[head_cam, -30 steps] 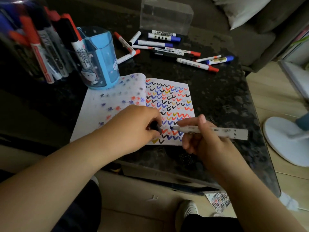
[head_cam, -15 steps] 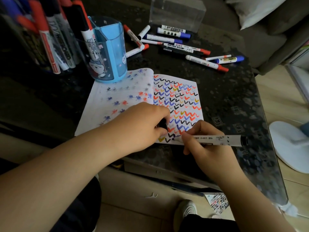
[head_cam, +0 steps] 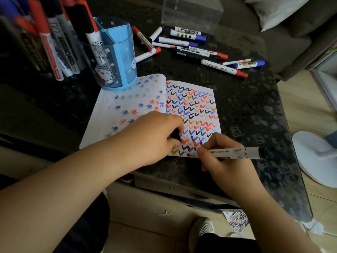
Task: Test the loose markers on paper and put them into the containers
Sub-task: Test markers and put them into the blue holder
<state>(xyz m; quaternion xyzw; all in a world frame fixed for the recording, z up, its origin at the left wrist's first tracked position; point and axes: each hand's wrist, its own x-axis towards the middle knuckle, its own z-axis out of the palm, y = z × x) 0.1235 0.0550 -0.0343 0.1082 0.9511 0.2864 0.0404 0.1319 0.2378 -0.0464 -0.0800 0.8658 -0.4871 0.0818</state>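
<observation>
the dark speckled counter [head_cam: 255, 110] carries everything within your reach, so testing and sorting need no stretching. the open notebook [head_cam: 113, 114] lies nearest you, its right page packed with rows of coloured ticks; the only bare paper left is along the bottom edge, which is likely why you are working so low on the page. the blue cartoon pen holder [head_cam: 120, 63] stands on the notebook's far left corner, with a marker in it, and a clear holder [head_cam: 27, 52] crowded with markers sits at far left, both close enough to drop a tested pen into. the untested loose markers [head_cam: 191, 44] lie scattered at the far side, in front of a clear plastic box [head_cam: 191, 13].

your left hand [head_cam: 155, 137] rests on the page, pinning it flat while curling round a small black cap [head_cam: 176, 135], probably kept ready for recapping. your right hand [head_cam: 218, 157] pinches the white marker [head_cam: 237, 152] near its tip, which touches the page's bottom row beside the last dark tick.
</observation>
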